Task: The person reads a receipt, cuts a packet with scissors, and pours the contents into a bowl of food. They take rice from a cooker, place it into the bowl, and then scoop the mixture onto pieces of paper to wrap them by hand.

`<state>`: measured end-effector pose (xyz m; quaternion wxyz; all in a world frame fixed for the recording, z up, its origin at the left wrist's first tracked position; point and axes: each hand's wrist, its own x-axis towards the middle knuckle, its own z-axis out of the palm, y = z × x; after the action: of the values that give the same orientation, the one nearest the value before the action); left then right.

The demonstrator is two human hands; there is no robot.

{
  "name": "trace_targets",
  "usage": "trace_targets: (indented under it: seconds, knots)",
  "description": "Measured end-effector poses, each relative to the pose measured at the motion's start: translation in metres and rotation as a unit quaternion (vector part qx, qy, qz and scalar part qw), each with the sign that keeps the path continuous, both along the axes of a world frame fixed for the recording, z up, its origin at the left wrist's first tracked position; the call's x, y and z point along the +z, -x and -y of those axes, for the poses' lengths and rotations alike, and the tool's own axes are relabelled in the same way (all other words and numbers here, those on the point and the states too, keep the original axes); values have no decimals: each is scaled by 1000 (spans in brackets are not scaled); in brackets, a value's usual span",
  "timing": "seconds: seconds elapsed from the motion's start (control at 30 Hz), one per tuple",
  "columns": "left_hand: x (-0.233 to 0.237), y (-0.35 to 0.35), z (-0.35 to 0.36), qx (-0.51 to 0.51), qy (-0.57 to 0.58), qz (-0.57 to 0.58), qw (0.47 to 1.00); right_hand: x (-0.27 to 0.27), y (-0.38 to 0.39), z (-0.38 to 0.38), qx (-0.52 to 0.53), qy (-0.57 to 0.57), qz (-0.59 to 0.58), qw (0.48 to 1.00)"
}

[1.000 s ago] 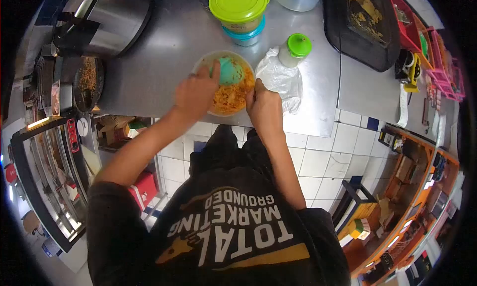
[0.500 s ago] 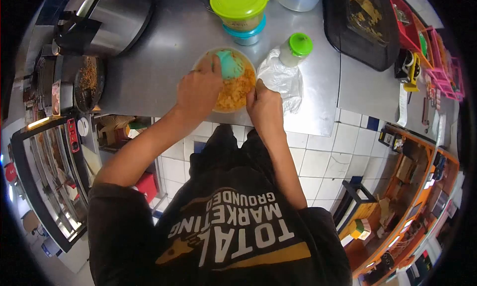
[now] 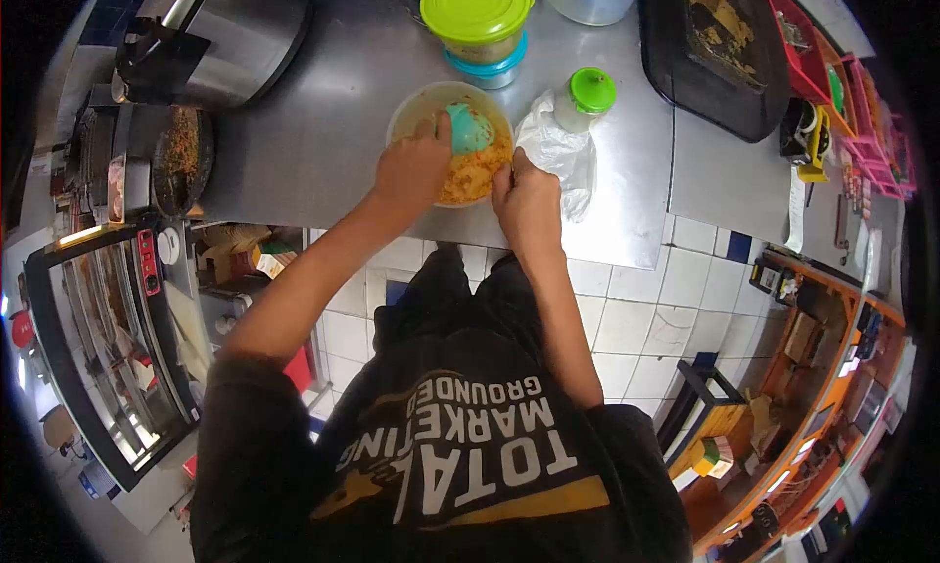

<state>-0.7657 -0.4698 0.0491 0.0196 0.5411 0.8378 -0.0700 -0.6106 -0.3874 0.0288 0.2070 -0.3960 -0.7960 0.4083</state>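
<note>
A round translucent bowl (image 3: 407, 108) stands near the front edge of the steel counter. Orange-yellow, crumbly food (image 3: 468, 179) lies in its near and right part. My left hand (image 3: 416, 169) is closed around the handle of a turquoise scoop (image 3: 471, 128), whose rounded head rests in the food. The handle is mostly hidden by my fingers. On the bowl's right side, my right hand (image 3: 529, 199) pinches the rim between thumb and fingers. Close to that hand lies a crumpled clear plastic bag (image 3: 563, 162), with a green-lidded jar (image 3: 591, 93) at its far end.
Behind the bowl, a lime-lidded tub (image 3: 475, 10) is stacked on a blue-lidded container (image 3: 490, 70). A clear tub (image 3: 592, 3) and a black tray (image 3: 710, 64) stand farther right. A large metal pot (image 3: 220, 44) and a dark pan (image 3: 181, 162) are at left.
My left hand and the turquoise scoop have moved slightly right in the bowl. More bare wall shows at its far left side. My right hand keeps its grip on the rim.
</note>
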Motion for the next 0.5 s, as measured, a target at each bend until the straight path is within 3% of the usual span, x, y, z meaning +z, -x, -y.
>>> trace_targets:
  seconds: [0.07,0.17,0.2,0.27,0.4,0.47,0.5]
  knots:
    - [17,10,0,-96,52,145,983,3,3,-1,-13,10,-5,1000]
    - [70,28,4,-57,59,198,977,4,3,0,-29,10,-12,999]
    - [68,28,1,-61,61,201,976,3,1,1,-30,-2,-16,999]
    - [60,32,-8,-57,169,221,959,3,-3,2,-23,-7,-5,1000]
    - [29,25,-25,-15,175,176,969,4,-4,-1,-11,1,25,1000]
    - [46,25,-20,-93,61,51,993,8,-6,0,-9,1,23,1000]
    - [46,24,-18,-96,61,50,992,9,-4,0,-12,0,16,1000]
